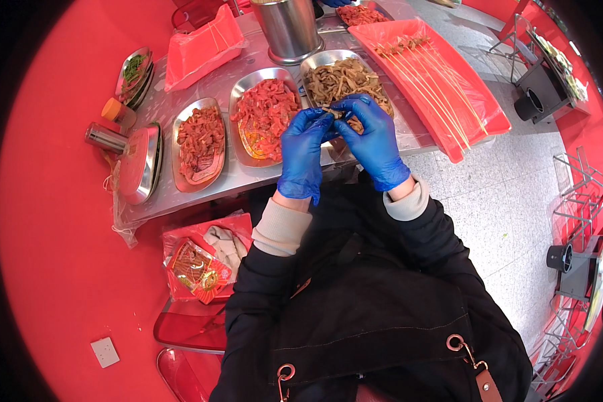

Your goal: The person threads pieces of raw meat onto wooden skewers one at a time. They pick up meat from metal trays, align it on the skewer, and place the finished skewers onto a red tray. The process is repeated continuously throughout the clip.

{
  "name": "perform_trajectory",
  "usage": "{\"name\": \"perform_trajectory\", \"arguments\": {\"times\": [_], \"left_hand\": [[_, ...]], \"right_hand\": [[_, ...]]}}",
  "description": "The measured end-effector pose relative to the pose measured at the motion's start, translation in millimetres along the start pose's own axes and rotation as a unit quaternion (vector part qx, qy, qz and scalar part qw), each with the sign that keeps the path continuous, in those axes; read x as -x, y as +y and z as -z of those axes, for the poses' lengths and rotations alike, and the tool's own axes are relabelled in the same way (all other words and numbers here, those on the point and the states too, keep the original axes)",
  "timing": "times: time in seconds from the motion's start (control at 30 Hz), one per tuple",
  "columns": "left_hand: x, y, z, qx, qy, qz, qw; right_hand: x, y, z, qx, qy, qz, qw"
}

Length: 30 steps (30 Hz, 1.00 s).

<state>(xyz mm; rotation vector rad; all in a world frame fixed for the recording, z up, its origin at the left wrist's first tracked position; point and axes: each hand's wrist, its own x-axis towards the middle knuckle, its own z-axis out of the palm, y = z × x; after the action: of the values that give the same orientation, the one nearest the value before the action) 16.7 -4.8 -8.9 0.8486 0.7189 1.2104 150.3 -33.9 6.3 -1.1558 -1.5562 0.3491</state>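
My left hand and my right hand, both in blue disposable gloves, meet over the near end of a metal tray of brown sliced strips. Their fingertips pinch a small brown piece between them. No skewer shows clearly in the fingers. Left of that tray lie a metal tray of red raw meat pieces and a smaller tray of darker meat. On the right, a red plastic tray lined with clear film holds several bamboo skewers with meat at their far ends.
A metal canister of sticks stands behind the trays, beside a red film-lined bin. Stacked metal trays, a metal cylinder and an orange-lidded jar line the left edge. Another person's gloved hand shows at the top.
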Motion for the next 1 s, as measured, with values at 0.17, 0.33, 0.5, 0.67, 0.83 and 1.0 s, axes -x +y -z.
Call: {"name": "perform_trajectory", "arguments": {"times": [0.17, 0.33, 0.5, 0.67, 0.83, 1.0], "left_hand": [[2, 2, 1, 0.051, -0.025, 0.025, 0.998], [2, 9, 1, 0.027, -0.036, 0.052, 0.998], [3, 10, -7, -0.011, -0.024, -0.001, 1.0], [1, 13, -8, -0.029, -0.017, 0.002, 0.999], [4, 17, -6, -0.044, -0.017, -0.009, 0.999], [7, 22, -1, -0.02, 0.007, -0.019, 1.0]], "right_hand": [[-1, -1, -2, 0.05, 0.035, 0.059, 0.996], [-3, 0, 3, 0.055, 0.008, 0.069, 0.996], [-5, 2, 4, 0.07, 0.012, 0.089, 0.993], [-8, 3, 4, 0.046, 0.008, 0.064, 0.997], [-14, 2, 11, -0.028, -0.037, 0.021, 0.999], [-27, 14, 30, -0.081, -0.024, -0.053, 0.995]]}}
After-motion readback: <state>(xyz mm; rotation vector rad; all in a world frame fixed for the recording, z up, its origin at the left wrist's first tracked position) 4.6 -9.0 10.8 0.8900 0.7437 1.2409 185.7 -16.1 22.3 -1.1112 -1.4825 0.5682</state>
